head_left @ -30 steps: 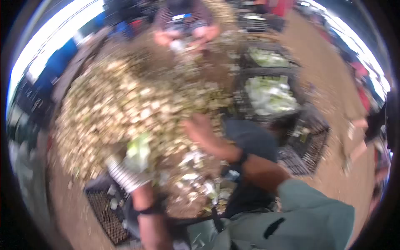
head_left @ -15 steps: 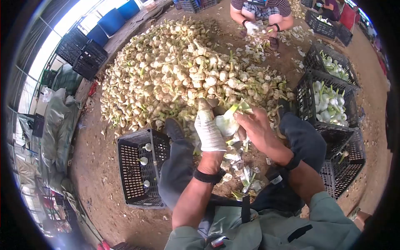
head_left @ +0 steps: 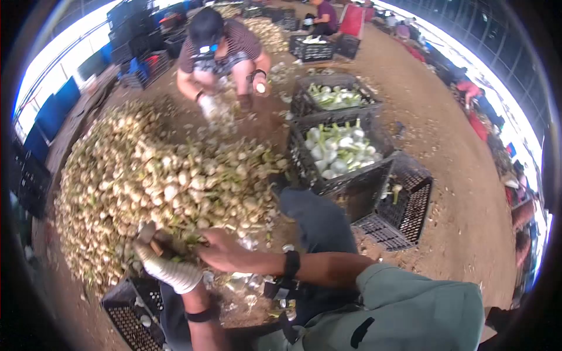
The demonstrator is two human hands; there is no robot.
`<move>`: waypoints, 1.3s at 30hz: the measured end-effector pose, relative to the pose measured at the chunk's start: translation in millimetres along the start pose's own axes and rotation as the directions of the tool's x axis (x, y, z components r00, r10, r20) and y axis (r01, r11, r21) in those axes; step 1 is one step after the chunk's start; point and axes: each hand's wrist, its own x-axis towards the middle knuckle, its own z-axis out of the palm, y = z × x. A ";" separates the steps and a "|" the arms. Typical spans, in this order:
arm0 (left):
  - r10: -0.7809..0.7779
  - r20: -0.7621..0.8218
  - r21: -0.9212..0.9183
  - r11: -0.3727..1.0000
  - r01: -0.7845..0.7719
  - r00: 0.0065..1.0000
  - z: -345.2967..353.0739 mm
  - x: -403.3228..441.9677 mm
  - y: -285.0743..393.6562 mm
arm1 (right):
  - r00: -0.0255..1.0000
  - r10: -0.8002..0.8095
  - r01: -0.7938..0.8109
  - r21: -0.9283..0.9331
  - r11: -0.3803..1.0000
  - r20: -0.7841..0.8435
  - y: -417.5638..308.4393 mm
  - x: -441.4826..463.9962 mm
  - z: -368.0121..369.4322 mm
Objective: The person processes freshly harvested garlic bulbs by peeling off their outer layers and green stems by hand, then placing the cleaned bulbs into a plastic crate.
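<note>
My left hand, in a whitish glove with a wrist strap, is at the near edge of a heap of untrimmed garlic bulbs. Its fingers curl round something brown and blurred that I cannot make out. Just to the right, my bare right hand reaches toward the left one, fingers bent, and blur hides what they hold. Loose peeled skins lie beneath the hands. By my left leg, partly cut off, stands a black crate with a pale bulb in it.
Black crates at right hold cleaned white garlic bulbs with green stems. A tilted black crate has a bulb or two inside. Across the heap, a co-worker crouches over peelings. Others sit farther back. Stacked crates stand behind.
My view has swung right and up, so the heap and hands appear farther left. The white peeled bulb seen between my hands before no longer shows there.
</note>
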 end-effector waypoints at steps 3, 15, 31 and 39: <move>-0.108 0.129 -0.207 0.969 0.133 0.986 -12.6 6.7 3.2 | 0.984 -0.180 0.180 -0.161 0.970 0.016 -2.5 2.4 -6.2; 0.061 0.305 -0.376 0.925 0.061 0.950 -77.2 46.9 72.2 | 0.992 0.090 -0.102 -0.145 0.984 -0.083 42.5 43.3 -68.6; -0.141 0.429 -0.415 0.846 0.334 0.892 -39.8 19.6 37.9 | 0.763 -0.011 -0.349 0.426 0.834 0.646 -13.6 -6.4 1.1; -0.174 0.290 -0.327 0.906 0.269 0.941 -22.7 4.9 7.1 | 0.929 0.180 -0.306 0.396 0.866 0.324 -2.0 0.3 10.3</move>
